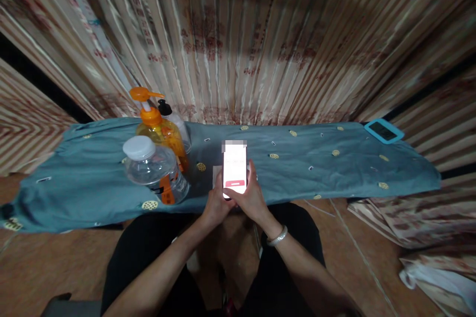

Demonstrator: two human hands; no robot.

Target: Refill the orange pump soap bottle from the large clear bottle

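A smartphone [235,166] with a bright white screen and a red bar near its bottom is held upright over the table's front edge. My left hand [217,203] is closed round its lower left side. My right hand [255,200], with a silver bangle [278,236] at the wrist, grips the lower right side, its thumb across the bottom of the screen. Behind the phone a small pale flat item [216,172] shows in part. To the left stand a clear plastic jar [150,171] with a white lid, an orange pump bottle [169,133], and a clear bottle with a black top [180,126].
A teal cloth [297,173] with yellow pineapple prints covers the narrow table. A blue-framed digital display [384,131] lies at its far right end. Patterned curtains [238,49] hang behind and at both sides. White and patterned fabric [439,282] lies on the floor at right.
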